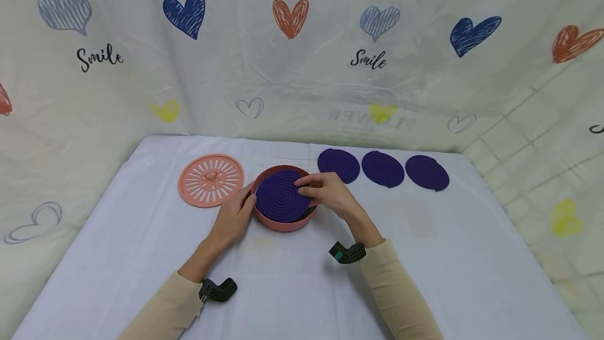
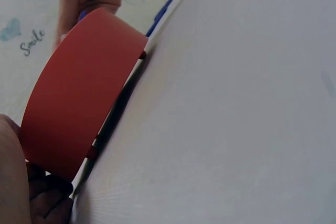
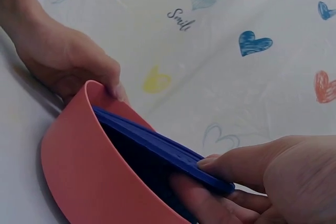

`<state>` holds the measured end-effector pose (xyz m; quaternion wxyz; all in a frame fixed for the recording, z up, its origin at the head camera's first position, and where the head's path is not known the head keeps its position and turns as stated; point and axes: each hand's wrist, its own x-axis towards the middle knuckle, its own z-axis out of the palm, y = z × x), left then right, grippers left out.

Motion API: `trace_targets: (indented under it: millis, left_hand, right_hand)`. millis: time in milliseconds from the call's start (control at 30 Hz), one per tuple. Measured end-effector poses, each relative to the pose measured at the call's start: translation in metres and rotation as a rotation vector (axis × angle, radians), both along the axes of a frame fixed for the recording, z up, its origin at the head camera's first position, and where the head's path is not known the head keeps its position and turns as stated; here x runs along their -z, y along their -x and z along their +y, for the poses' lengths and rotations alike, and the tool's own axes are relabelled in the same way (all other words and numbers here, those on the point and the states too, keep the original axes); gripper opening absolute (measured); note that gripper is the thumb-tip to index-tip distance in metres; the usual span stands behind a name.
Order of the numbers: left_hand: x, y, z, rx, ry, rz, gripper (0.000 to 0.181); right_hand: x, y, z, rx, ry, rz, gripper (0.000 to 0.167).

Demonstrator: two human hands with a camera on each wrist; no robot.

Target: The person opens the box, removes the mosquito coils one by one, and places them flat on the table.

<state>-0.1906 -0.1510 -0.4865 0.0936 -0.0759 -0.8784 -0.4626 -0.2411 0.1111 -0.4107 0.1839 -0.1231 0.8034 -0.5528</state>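
A round coral-pink container [image 1: 284, 226] stands on the white cloth, and my left hand [image 1: 234, 213] grips its left wall with the thumb over the rim. My right hand [image 1: 329, 193] pinches the right edge of a dark purple-blue mosquito coil [image 1: 282, 197]. In the right wrist view the coil [image 3: 157, 145] slants, its far edge inside the container [image 3: 94, 156] and its near edge raised between thumb and fingers. The container's floor is mostly hidden beneath the coil.
A slotted coral lid [image 1: 211, 180] with a small central knob lies left of the container. Behind and to the right, three more coils lie in a row: one [image 1: 338, 166] nearest, another [image 1: 383, 169], and the last [image 1: 427, 172]. A printed curtain [image 1: 302, 83] hangs behind the table.
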Motion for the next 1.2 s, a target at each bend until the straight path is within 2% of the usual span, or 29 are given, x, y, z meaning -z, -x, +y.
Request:
trace_targets:
  millis: [533, 900, 1200]
  left_hand:
    - [-0.002, -0.001, 0.0, -0.006, 0.0, -0.014, 0.047]
    - [-0.001, 0.0, 0.001, -0.004, -0.004, -0.003, 0.047]
    - [0.0, 0.0, 0.001, 0.007, -0.013, 0.008, 0.046]
  right_hand:
    - [0.001, -0.006, 0.0, 0.039, 0.0, 0.066, 0.027]
    - [0.0, -0.009, 0.003, 0.112, 0.101, 0.097, 0.028]
    - [0.001, -0.01, 0.011, 0.154, 0.12, 0.093, 0.027]
